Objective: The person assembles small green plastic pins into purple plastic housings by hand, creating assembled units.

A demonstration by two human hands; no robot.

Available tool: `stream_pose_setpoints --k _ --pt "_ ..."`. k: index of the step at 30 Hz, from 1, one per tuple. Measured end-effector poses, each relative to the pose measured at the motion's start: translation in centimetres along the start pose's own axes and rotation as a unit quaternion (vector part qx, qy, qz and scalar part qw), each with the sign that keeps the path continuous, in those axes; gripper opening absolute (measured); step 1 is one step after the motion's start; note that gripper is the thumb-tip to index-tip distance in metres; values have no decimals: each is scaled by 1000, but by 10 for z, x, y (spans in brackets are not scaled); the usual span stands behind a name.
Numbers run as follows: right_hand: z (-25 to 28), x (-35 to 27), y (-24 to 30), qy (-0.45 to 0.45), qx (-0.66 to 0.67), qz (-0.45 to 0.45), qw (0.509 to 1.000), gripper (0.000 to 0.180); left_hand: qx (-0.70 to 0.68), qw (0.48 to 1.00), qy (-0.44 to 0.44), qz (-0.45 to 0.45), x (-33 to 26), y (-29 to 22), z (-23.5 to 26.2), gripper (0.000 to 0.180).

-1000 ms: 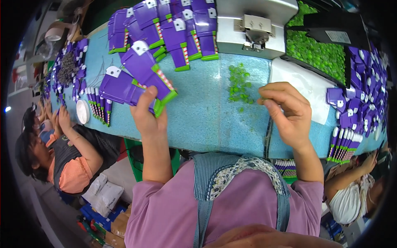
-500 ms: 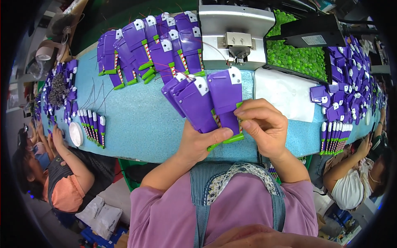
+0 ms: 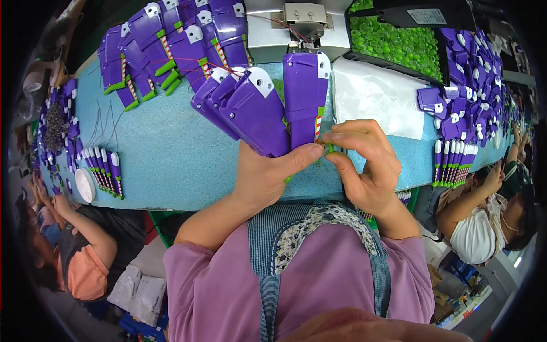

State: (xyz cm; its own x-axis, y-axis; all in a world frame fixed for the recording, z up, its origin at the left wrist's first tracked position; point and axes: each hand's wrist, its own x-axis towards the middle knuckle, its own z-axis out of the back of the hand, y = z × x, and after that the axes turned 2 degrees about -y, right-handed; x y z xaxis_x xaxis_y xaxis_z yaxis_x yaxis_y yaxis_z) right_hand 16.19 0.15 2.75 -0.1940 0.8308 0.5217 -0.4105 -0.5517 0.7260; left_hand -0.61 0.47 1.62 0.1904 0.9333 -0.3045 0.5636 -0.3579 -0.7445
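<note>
Blue tabletop point(image 3: 165, 159): brightly, evenly lit; front edge bowed by the lens
Purple pieces point(image 3: 256, 119): pale, soft highlights
White sheet point(image 3: 379, 100): glossy sheen
Co-worker at left point(image 3: 85, 273): dim, soft-focused
Picture corners: black, strongly vignetted

We saw a long blue table point(image 3: 165, 168) that went across the room and looked bent at its sides. Pale floor point(image 3: 154, 252) showed below it on the left. Low on the right, we saw a small, bright white light point(image 3: 517, 261).

Glossy plastic purple pieces point(image 3: 256, 117), smooth metal bracket point(image 3: 305, 12)
</note>
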Motion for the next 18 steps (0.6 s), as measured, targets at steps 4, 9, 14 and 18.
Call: stream_pose_setpoints --k 4,9,14,18 --pt "0 -8 -2 -20 -10 17 1000 34 8 999 15 32 -1 3 -2 34" --pt "1 -13 -3 -49 66 -44 996 32 -41 997 12 63 -2 4 -7 38" --pt "5 -11 -7 -20 62 -54 996 26 -66 995 18 69 -1 5 -7 38" --pt "12 -11 -10 -19 37 -57 997 25 -60 993 23 97 3 5 -5 37"
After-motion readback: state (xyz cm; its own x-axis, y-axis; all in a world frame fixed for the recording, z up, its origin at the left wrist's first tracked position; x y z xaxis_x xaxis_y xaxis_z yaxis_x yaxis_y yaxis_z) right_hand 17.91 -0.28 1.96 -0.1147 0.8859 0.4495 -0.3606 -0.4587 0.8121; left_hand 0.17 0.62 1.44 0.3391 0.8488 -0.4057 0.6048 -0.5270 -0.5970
